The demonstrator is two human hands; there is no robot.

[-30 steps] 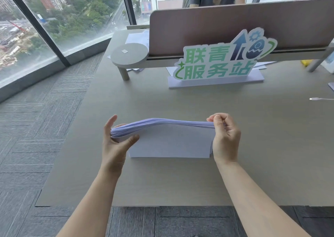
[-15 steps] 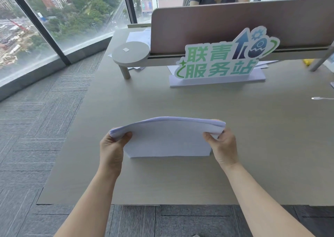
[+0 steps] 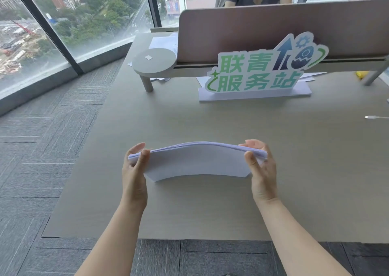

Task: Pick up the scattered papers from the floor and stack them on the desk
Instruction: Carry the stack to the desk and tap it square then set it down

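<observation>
Pinching the two short ends of a stack of white papers, the fingers of the left hand are being closed on the left end, thumb on the near face and the other fingers behind, while the right hand is being clamped the same way on the right end. The stack is being held on edge, its long lower edge arched upward in the middle and its lower corners down at or just above the counter; contact there cannot be told. The papers are being kept in the near-middle part of the counter, well apart from the green-lettered standing sign on its white base farther back. Behind the sign a divider panel is being carried on a raised shelf with a round end. At the right edge a white cable is lying on the counter. Grey carpet is being shown to the left.
</observation>
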